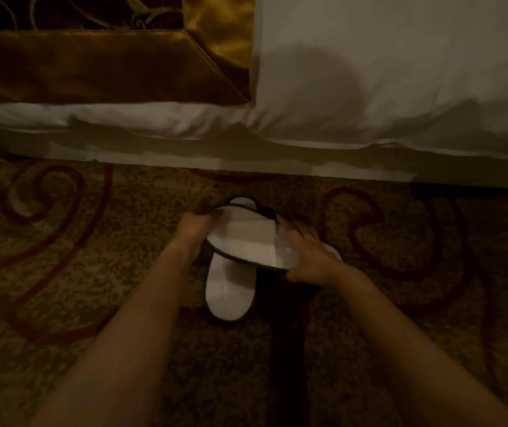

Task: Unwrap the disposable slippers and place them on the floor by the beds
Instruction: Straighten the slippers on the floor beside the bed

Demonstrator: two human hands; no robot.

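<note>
A dim room with a patterned carpet (61, 272) fills the lower view, and a bed (385, 87) with white linen and a gold runner (92, 66) lies just beyond the hands. One white slipper (231, 291) lies flat on the carpet between the forearms, its heel nearest the person and its toe hidden under what the hands hold. The left hand (195, 229) and the right hand (311, 257) together hold a second slipper (246, 238) crosswise above the first, each hand closed on one end of it. A bit of clear wrapper (286, 246) seems pressed under the right hand's fingers against the slipper, though the blur makes that uncertain.

The risk from here is likely a poor pairing: set down as it hangs, crosswise, the held slipper would land on top of the other one instead of beside it. Should the wrapper slip loose as the right hand lets go, it could be left on the carpet or trapped under the sole. The low light also makes lining up the two toes toward the bed harder.
</note>
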